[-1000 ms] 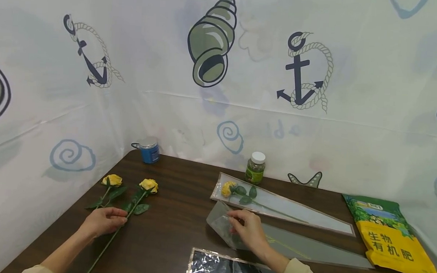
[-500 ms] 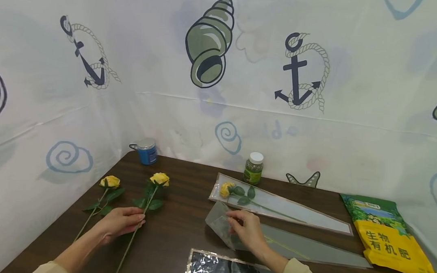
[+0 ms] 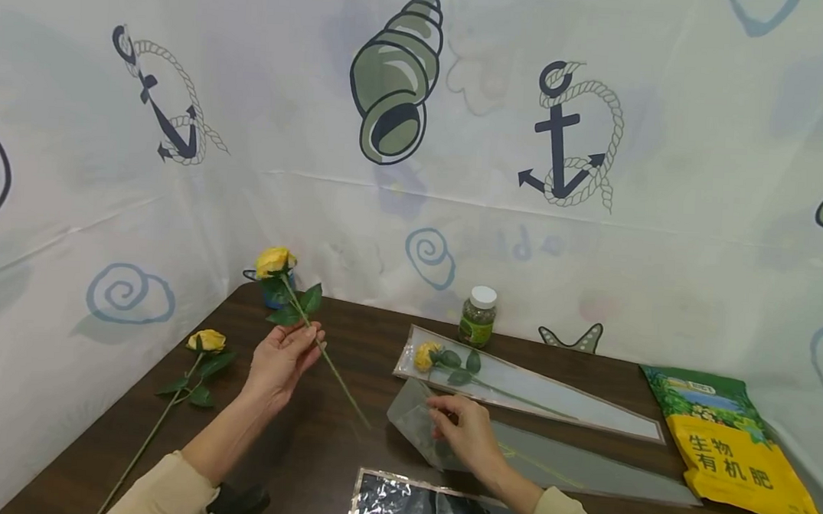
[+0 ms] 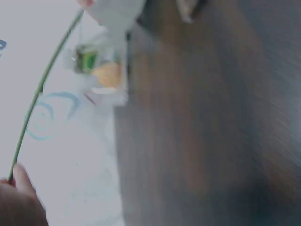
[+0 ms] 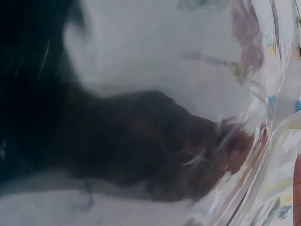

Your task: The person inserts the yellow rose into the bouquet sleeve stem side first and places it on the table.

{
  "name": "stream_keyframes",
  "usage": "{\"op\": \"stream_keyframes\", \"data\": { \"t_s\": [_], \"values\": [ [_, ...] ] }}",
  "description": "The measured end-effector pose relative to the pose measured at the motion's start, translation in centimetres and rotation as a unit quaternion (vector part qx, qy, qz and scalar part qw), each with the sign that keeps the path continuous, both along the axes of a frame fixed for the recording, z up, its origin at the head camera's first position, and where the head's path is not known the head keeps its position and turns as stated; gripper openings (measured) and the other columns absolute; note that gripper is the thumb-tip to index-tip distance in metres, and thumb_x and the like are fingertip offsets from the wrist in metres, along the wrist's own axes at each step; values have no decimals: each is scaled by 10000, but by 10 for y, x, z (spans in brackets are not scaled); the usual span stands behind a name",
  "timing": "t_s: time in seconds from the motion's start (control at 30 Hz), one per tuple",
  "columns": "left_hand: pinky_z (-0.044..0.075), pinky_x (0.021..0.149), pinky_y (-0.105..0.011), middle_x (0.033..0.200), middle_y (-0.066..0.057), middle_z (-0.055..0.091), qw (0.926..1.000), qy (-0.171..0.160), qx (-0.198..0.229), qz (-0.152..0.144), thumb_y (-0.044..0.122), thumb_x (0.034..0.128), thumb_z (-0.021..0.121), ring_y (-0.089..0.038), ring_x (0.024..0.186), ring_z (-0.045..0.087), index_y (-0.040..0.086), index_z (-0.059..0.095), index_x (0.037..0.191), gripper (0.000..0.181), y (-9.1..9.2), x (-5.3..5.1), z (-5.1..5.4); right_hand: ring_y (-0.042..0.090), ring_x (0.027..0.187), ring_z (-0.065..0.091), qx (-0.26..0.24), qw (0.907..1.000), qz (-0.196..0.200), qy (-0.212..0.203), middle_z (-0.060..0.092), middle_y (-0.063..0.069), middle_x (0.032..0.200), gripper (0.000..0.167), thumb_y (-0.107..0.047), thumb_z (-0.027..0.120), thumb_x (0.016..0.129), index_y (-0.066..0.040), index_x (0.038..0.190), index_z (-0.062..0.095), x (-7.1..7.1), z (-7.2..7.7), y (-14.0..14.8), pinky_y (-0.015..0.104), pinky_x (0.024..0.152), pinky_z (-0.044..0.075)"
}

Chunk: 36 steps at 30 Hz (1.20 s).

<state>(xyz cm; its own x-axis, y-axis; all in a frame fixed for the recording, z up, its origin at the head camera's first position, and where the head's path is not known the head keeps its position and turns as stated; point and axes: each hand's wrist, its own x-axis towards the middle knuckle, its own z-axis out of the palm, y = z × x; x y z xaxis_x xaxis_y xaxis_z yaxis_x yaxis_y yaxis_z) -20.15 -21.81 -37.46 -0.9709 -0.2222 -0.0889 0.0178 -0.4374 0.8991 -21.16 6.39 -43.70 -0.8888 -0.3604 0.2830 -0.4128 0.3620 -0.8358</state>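
Observation:
My left hand (image 3: 279, 366) pinches the green stem of a yellow rose (image 3: 276, 262) below its leaves and holds it up off the table. The stem's lower end slants down to the right, toward a grey translucent flower sleeve (image 3: 407, 425). In the left wrist view the stem (image 4: 40, 89) runs up from the thumb and fingers. My right hand (image 3: 466, 432) pinches the raised left end of the sleeve. The right wrist view is mostly filled by shiny clear film (image 5: 141, 56). Another yellow rose (image 3: 206, 341) lies on the table at left.
Behind the grey sleeve lies a filled sleeve (image 3: 537, 389) with a yellow rose inside. A dark, shiny sleeve (image 3: 401, 502) is at the front. At the back stand a white-lidded jar (image 3: 478, 321) and a partly hidden blue tin (image 3: 270, 298). A yellow-green bag (image 3: 741, 448) lies right.
My left hand has moved right and up, lifting the rose off the table and tilting its stem end toward the sleeve. The right hand stays at the sleeve.

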Motion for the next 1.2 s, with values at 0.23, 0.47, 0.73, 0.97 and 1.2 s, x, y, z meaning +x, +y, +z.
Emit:
{"op": "stream_keyframes", "data": {
  "t_s": [0.23, 0.47, 0.73, 0.97, 1.2],
  "values": [
    [537, 743, -177, 862, 107, 636, 9901, 682, -120, 1220, 38, 936, 547, -13, 831, 659, 113, 432, 1038, 171, 31, -9, 5, 105, 557, 631, -309, 9991, 159, 260, 658, 157, 817, 150, -4, 627, 874, 59, 997, 683, -1, -5, -1, 196, 509, 523],
    [546, 718, -193, 887, 63, 631, 9866, 735, -339, 1418, 21, 923, 568, -35, 832, 665, 119, 404, 1028, 218, 50, -8, -12, 61, 547, 617, -416, 9970, 242, 599, 641, 123, 809, 136, 19, 621, 867, 68, 979, 681, -1, -4, -1, 186, 495, 517],
    [550, 716, -205, 886, 54, 617, 9873, 591, -411, 1413, -6, 921, 560, -45, 825, 662, 101, 372, 1035, 245, 63, 0, -29, 126, 555, 625, -78, 9998, 36, 189, 651, 126, 807, 150, 15, 631, 864, 55, 999, 684, 2, -1, -7, 176, 515, 515],
    [547, 725, -200, 902, 43, 610, 9875, 581, -386, 1416, -17, 925, 546, -49, 826, 655, 77, 362, 1042, 238, 74, 6, -37, 136, 542, 622, -52, 9994, 106, 335, 660, 118, 781, 145, 26, 628, 861, 47, 992, 686, 3, 0, -11, 184, 509, 513],
    [549, 717, -205, 929, -14, 606, 9873, 658, -432, 1383, -27, 915, 559, -64, 822, 659, 60, 354, 994, 237, 84, 6, -41, 127, 535, 620, 49, 9987, 84, 491, 658, 109, 789, 131, 17, 630, 864, 33, 975, 697, -1, 5, -12, 190, 506, 505]
  ]
}}
